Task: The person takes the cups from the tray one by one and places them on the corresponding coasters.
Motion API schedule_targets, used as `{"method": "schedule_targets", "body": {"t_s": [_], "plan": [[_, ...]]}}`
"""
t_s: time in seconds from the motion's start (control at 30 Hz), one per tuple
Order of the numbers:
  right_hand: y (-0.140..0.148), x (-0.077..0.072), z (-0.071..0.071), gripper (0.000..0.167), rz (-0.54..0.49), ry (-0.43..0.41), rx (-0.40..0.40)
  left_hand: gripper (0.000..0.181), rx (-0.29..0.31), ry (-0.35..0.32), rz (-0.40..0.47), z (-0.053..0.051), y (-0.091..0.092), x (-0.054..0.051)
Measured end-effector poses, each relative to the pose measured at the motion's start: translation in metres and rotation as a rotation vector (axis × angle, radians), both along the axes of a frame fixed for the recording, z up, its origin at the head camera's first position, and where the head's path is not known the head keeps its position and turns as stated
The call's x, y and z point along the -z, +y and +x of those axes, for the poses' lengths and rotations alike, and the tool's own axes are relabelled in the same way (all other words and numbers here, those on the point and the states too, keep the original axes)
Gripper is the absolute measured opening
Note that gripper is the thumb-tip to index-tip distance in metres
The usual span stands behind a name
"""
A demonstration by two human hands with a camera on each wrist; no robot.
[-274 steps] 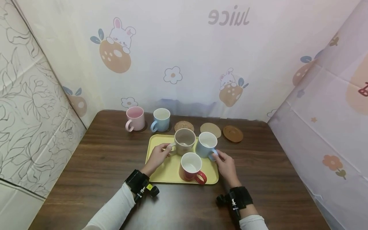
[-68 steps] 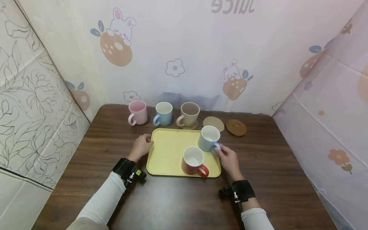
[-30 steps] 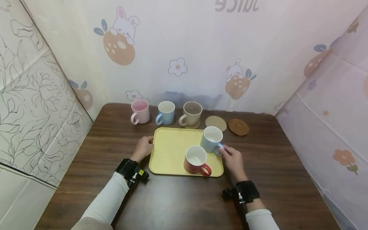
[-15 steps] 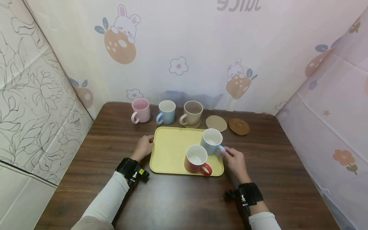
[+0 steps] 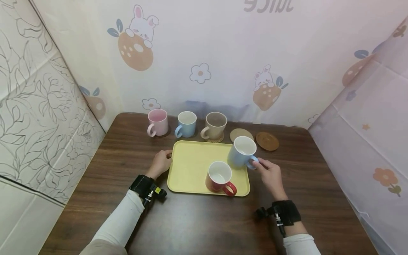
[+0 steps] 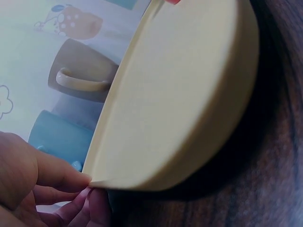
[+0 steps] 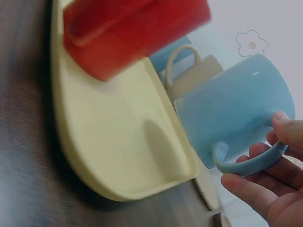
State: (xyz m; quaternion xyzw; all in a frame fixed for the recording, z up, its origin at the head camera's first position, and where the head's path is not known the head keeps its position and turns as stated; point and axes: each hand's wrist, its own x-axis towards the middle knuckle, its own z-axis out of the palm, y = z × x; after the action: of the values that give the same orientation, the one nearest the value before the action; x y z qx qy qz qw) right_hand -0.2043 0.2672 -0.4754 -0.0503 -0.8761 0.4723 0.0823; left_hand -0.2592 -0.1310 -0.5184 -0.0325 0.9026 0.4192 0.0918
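My right hand [image 5: 270, 174] grips the handle of a light blue mug [image 7: 236, 106], which hangs above the back right corner of the yellow tray [image 5: 191, 170]; its shadow falls on the tray in the right wrist view. A red mug [image 5: 219, 176] with a white inside stands on the tray's front right part, handle toward the right. At the tray's left edge, my left hand [image 5: 160, 163] pinches the rim between thumb and fingers, as the left wrist view shows closely.
Behind the tray stand a pink mug [image 5: 158, 122], another light blue mug [image 5: 186, 124] and a beige mug [image 5: 215, 125] on a woven coaster [image 5: 220, 139]. To their right lie a tan round coaster [image 5: 240, 134] and a brown saucer [image 5: 267, 141]. A patterned curtain wall rises behind the table.
The beige mug has gone from the tray to the woven coaster, and my left hand has moved to the tray's rim. Just now my right hand has raised the blue mug off the tray.
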Motion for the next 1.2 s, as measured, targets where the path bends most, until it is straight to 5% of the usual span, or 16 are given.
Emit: {"method": "schedule_targets", "body": {"t_s": [0.37,0.7,1.2], "plan": [[0.015,-0.026,-0.027,0.044,-0.068,-0.014,0.067,0.040,0.010,0.011,-0.023,-0.003,0.001,-0.006],[0.021,-0.030,-0.055,0.047,-0.079,-0.028,0.046,0.038,0.008,0.025,-0.077,-0.001,-0.001,-0.003],[0.015,-0.014,-0.105,0.041,-0.189,-0.040,0.115,0.038,0.006,0.035,-0.055,-0.003,0.002,0.002]]}}
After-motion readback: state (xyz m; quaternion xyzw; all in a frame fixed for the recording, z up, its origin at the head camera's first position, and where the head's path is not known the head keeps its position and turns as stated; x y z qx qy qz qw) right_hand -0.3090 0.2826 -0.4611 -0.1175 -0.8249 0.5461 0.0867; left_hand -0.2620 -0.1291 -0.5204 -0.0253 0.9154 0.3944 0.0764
